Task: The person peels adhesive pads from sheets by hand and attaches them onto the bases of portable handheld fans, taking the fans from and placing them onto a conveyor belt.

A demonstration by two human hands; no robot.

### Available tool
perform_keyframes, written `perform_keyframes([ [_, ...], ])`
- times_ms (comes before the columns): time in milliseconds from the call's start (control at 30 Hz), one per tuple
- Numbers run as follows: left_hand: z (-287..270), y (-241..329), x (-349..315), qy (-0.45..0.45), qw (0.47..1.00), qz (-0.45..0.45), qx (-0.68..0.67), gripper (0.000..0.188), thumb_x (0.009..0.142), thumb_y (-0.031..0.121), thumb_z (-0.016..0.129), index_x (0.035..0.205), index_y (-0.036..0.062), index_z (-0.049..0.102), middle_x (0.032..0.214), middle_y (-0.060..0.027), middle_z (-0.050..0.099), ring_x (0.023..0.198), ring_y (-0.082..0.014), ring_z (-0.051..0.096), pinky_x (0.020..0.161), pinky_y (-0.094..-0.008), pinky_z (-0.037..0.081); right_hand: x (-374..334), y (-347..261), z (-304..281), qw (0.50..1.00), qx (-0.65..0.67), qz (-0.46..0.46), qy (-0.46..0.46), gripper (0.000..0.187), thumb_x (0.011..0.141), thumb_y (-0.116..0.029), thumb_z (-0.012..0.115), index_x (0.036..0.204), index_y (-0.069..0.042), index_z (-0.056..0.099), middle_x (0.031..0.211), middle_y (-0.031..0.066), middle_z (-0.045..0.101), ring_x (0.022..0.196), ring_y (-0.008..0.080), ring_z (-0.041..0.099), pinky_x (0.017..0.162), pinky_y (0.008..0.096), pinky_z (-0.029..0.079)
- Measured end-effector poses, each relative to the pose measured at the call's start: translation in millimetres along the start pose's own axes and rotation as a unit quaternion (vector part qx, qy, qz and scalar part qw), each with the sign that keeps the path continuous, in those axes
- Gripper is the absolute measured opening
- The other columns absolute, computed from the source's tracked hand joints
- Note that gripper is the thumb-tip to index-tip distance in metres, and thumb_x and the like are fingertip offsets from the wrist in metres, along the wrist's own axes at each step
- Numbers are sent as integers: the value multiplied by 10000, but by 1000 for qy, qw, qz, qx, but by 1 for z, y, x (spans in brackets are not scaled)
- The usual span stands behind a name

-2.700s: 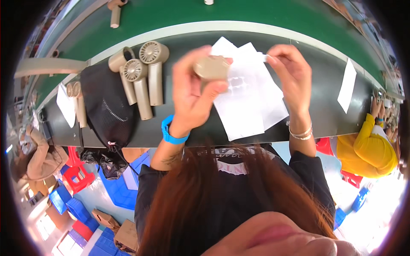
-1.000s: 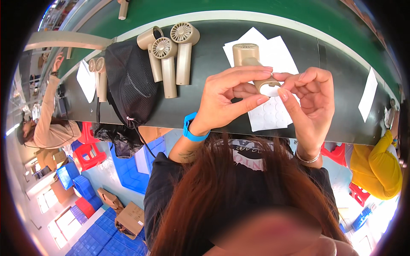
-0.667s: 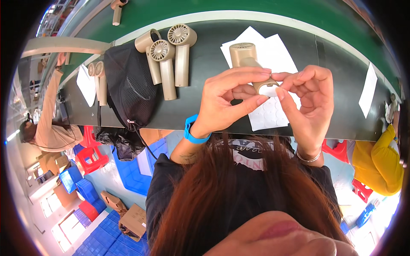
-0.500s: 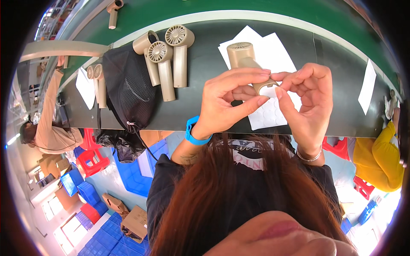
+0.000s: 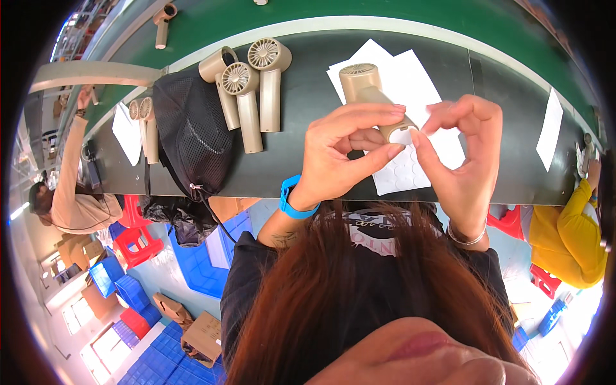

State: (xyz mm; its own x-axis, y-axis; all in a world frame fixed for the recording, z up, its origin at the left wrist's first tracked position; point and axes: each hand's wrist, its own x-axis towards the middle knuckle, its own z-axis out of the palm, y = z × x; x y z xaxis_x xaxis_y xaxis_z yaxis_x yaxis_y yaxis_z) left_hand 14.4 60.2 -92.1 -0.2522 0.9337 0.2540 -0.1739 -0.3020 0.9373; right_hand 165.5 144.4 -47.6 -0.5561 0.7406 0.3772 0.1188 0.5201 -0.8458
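My left hand [image 5: 343, 151] is closed on the handle of a gold handheld fan [image 5: 361, 80], whose round grille head points away from me. The handle's end faces me and bears a white round sticker [image 5: 402, 136]. My right hand [image 5: 467, 138] is open, its thumb tip at the sticker's edge and its index finger raised clear of the handle. Beneath the hands lies a white sheet of round stickers [image 5: 399, 174], on top of other white paper [image 5: 414, 74].
Several gold fans [image 5: 250, 106] lie to the left beside a black mesh bag [image 5: 192, 128]. Another fan [image 5: 162, 32] rests on the green surface [image 5: 333, 14] behind the dark table [image 5: 308, 77]. Co-workers sit at left [image 5: 83, 205] and right [image 5: 571, 237], near red stools [image 5: 136, 244].
My right index finger has lifted off the handle end, away from the thumb. The left hand and fan have hardly moved. The left co-worker's hand has shifted slightly.
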Motion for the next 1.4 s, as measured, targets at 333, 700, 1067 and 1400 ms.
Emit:
perform_keyframes([
  [333, -8, 3, 7, 45, 997, 2, -70, 194, 871, -12, 557, 1052, -68, 602, 1148, -205, 575, 995, -266, 617, 730, -334, 571, 24, 35, 15, 916, 263, 205, -222, 356, 1000, -223, 412, 1276, -21, 511, 1030, 32, 606, 862, 86, 543, 750, 224, 430],
  [700, -11, -12, 44, 76, 986, 105, 106, 483, 702, -80, 718, 1142, 38, 559, 1213, -108, 533, 858, -148, 621, 684, -256, 524, 98, 59, 22, 969, 128, 106, -182, 260, 959, -116, 483, 1160, -21, 617, 1107, 37, 623, 993, 88, 545, 870, 238, 433],
  [1067, -44, -59, 48, 7, 913, 80, 400, 511, 666, 104, 759, 1129, 51, 548, 1129, -139, 566, 1062, -336, 518, 897, -402, 445, 256, 226, -6, 879, -467, -87, -38, 324, 939, -341, 481, 1185, -149, 570, 902, 196, 624, 854, 406, 585, 748, 459, 481],
  [1400, -26, -68, 45, 41, 878, 42, 476, 732, 627, 160, 800, 1247, 16, 439, 1238, -175, 502, 1141, -362, 442, 940, -421, 407, 61, 115, 36, 978, -116, 57, -163, 213, 811, -92, 668, 999, -5, 616, 923, 88, 616, 804, 183, 611, 712, 280, 481],
])
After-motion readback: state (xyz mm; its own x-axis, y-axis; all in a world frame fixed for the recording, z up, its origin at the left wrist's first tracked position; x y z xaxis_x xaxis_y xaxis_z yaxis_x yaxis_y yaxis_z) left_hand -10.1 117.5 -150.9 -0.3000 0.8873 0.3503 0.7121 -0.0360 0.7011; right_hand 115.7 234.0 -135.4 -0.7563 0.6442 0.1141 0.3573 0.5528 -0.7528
